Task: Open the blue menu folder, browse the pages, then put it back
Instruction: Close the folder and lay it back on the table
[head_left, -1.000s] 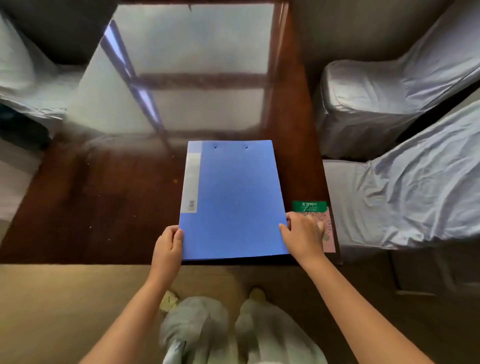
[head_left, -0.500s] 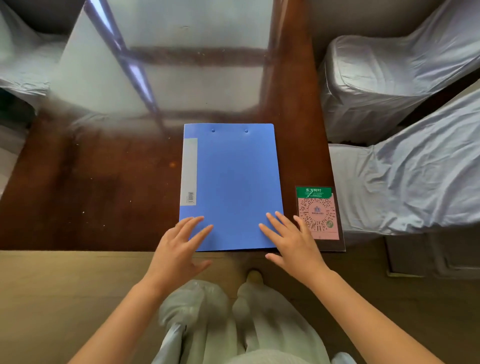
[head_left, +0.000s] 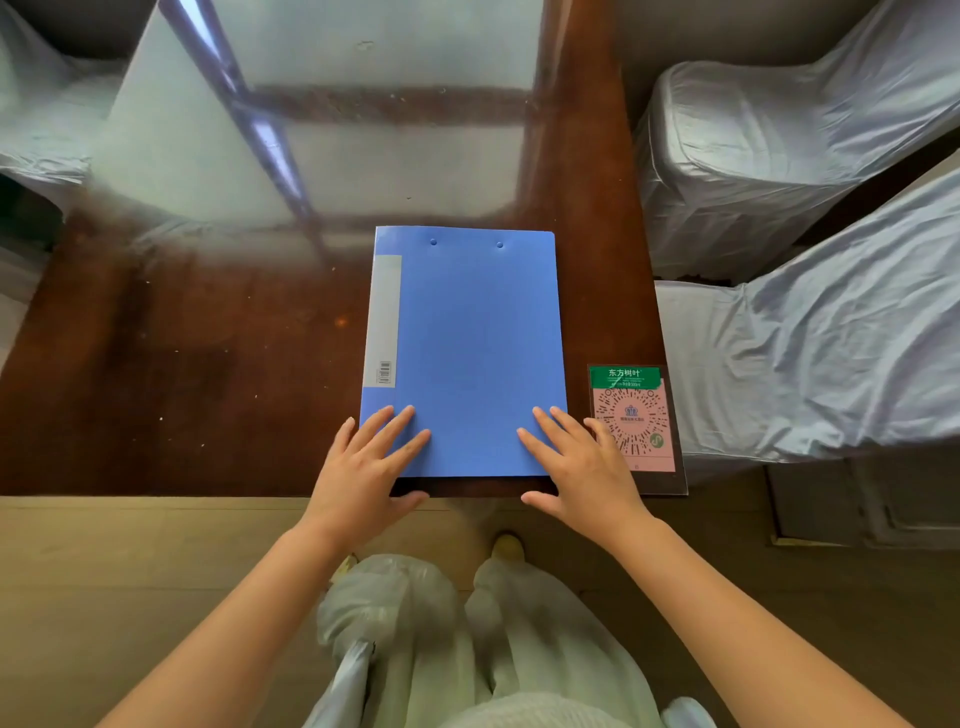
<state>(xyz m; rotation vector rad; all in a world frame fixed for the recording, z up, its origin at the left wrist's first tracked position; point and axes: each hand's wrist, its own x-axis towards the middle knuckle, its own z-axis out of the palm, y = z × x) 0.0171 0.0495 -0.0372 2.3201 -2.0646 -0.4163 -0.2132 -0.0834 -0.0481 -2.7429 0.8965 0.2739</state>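
The blue menu folder (head_left: 467, 343) lies closed and flat on the dark glossy table (head_left: 182, 364), its near edge close to the table's front edge. A grey label strip runs down its left side. My left hand (head_left: 366, 470) rests palm down over the folder's near left corner, fingers spread. Over the near right corner lies my right hand (head_left: 576, 467), flat as well, fingers apart. Neither hand grips the folder.
A pink card with a code and a green header (head_left: 636, 415) lies right of the folder at the table's corner. Chairs under grey covers (head_left: 810, 332) stand close on the right, another (head_left: 31, 104) at far left. Wooden floor lies below the table edge.
A second ago both hands held the folder's near side edges. They let go and now lie flat with fingers spread on its near corners. The folder lies flat, closed.
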